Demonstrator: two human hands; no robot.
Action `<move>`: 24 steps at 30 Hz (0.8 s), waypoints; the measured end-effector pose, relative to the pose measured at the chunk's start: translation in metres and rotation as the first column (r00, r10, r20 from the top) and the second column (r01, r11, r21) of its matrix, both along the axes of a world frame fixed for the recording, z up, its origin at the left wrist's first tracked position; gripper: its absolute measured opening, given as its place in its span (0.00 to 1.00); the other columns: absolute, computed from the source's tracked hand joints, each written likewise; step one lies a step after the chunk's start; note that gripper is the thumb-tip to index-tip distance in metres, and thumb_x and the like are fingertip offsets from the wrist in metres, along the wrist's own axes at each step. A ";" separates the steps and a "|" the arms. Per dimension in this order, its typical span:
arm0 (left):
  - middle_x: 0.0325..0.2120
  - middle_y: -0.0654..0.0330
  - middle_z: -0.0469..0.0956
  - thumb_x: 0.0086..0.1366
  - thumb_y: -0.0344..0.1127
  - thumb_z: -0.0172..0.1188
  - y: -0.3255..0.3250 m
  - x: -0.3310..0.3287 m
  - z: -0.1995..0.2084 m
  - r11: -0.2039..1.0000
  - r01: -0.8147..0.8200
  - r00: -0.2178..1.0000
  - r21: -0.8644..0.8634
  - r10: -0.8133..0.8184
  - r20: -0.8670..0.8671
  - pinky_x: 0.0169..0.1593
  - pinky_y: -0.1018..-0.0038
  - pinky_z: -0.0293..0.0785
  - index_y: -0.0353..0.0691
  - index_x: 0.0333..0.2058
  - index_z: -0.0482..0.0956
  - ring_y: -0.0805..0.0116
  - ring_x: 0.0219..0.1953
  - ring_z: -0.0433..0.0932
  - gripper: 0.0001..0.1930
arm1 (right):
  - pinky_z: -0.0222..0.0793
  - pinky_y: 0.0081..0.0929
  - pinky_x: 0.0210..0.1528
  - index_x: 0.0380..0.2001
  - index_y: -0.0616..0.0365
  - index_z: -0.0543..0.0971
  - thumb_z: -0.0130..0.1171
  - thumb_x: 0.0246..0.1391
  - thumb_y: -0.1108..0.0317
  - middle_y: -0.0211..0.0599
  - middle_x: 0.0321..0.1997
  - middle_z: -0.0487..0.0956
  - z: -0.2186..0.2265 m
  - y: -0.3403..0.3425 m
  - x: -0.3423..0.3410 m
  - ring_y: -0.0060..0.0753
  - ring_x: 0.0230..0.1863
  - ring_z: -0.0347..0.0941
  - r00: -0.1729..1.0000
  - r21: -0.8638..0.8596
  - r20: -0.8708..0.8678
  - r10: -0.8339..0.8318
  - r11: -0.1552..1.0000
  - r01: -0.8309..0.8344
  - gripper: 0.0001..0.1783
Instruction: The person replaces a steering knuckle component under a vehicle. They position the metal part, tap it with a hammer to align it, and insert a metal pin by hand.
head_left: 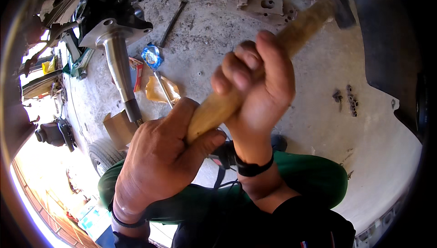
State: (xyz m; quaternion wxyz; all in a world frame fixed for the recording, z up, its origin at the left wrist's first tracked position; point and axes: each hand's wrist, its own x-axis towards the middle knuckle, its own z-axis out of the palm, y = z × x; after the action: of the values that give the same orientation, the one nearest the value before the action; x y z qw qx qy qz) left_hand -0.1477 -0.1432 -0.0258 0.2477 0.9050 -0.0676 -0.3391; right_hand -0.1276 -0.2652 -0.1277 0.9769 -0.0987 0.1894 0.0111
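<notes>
A hammer (300,29) with a thick wooden handle slants across the view, its dark metal head at the upper right. My right hand (259,79) is closed round the middle of the handle. Lower down, my left hand (157,157) is closed, the butt of the handle between its thumb and forefinger; its other fingers are hidden. Just beyond my left hand is the dark tip of a bright steel spindle (117,61), which juts toward me from a flange with bolt holes (108,22). Parts of the hammer head are blurred.
A blue-and-white crumpled wrapper (151,56) touches a metal rod (164,88) beside yellowish paper (159,88). A dark bar (174,22) and a holed metal plate (266,4) lie on the concrete floor. Several nuts (353,100) lie at right, near a dark panel (382,43). A tyre (105,154) is at left.
</notes>
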 end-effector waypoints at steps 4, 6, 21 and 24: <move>0.21 0.65 0.73 0.69 0.46 0.58 0.026 -0.088 -0.024 0.490 -0.814 0.569 -0.311 0.781 -0.258 0.22 0.79 0.66 0.35 0.46 0.69 0.77 0.18 0.70 0.19 | 0.67 0.30 0.15 0.34 0.62 0.71 0.59 0.53 0.66 0.36 0.19 0.74 0.007 0.089 0.001 0.28 0.12 0.68 0.773 -0.545 -0.116 0.623 0.611 -0.574 0.12; 0.17 0.63 0.66 0.71 0.54 0.52 0.005 -0.092 -0.023 0.381 -0.879 0.454 -0.288 0.852 -0.261 0.18 0.80 0.65 0.37 0.42 0.66 0.75 0.14 0.65 0.22 | 0.66 0.28 0.12 0.31 0.63 0.71 0.57 0.55 0.67 0.34 0.16 0.71 -0.002 0.095 -0.001 0.25 0.11 0.67 0.850 -0.520 -0.014 0.526 0.722 -0.456 0.10; 0.16 0.64 0.67 0.70 0.54 0.53 -0.010 -0.075 -0.022 0.419 -0.872 0.474 -0.254 0.853 -0.220 0.18 0.82 0.65 0.35 0.45 0.66 0.77 0.13 0.66 0.24 | 0.67 0.26 0.14 0.35 0.63 0.69 0.55 0.57 0.69 0.32 0.16 0.71 0.008 0.073 0.015 0.23 0.11 0.67 0.796 -0.288 0.023 0.605 0.766 -0.574 0.09; 0.18 0.64 0.72 0.68 0.54 0.57 -0.002 -0.053 -0.015 0.734 -0.650 0.759 -0.196 0.636 -0.138 0.20 0.82 0.64 0.33 0.46 0.70 0.79 0.16 0.69 0.26 | 0.65 0.24 0.14 0.29 0.58 0.71 0.55 0.59 0.66 0.28 0.16 0.70 0.006 0.037 0.014 0.19 0.13 0.66 0.939 -0.257 0.015 0.343 0.909 -0.328 0.09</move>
State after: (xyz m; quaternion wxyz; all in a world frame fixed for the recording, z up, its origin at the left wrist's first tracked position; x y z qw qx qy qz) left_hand -0.2002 -0.1452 -0.0411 0.4553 0.8263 0.2178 -0.2500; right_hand -0.1140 -0.2278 -0.1221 0.9452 -0.2528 0.1401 0.1517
